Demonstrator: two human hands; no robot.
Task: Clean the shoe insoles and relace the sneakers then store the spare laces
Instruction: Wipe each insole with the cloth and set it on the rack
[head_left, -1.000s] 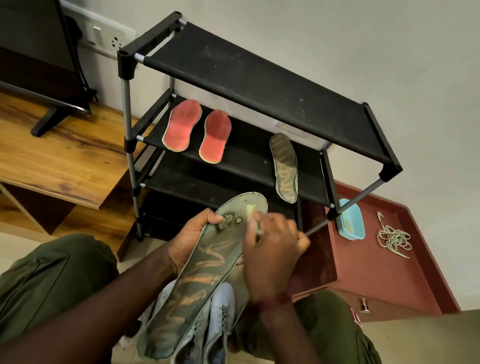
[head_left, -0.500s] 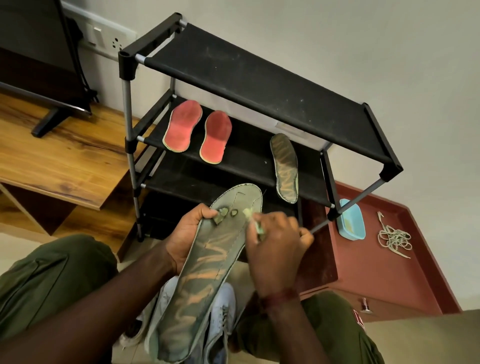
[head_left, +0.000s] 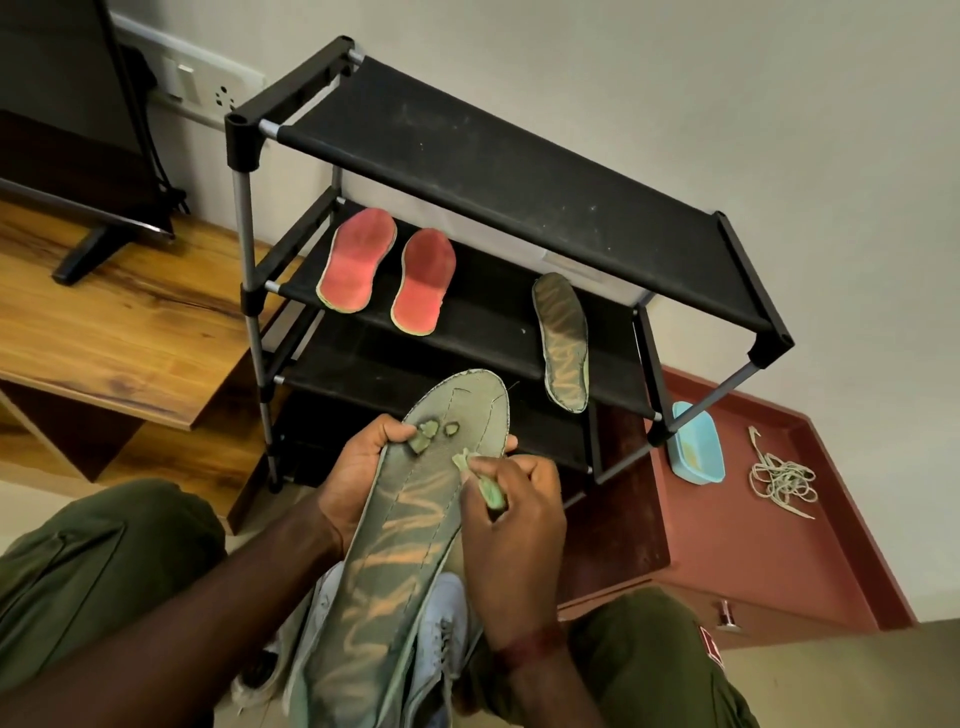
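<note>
Both hands work on one camouflage insole (head_left: 410, 530): the left hand (head_left: 358, 467) grips its edge near the toe, thumb on top, while the right hand (head_left: 519, 525) pinches a small pale green item (head_left: 491, 491), cloth or brush I cannot tell, against the toe end. This insole is olive with orange streaks, stitched along its length, with three worn pale patches by the thumb; it slants over two grey-white sneakers (head_left: 441, 629) on the floor between the person's knees. On the middle shelf of the black shoe rack (head_left: 519, 171) lie three more insoles: two red insoles (head_left: 358, 265) side by side and one second camouflage insole (head_left: 563, 343), well apart. On the red-brown counter (head_left: 753, 561) sit one blue tub (head_left: 696, 447) and one tangle of spare laces (head_left: 779, 478).
</note>
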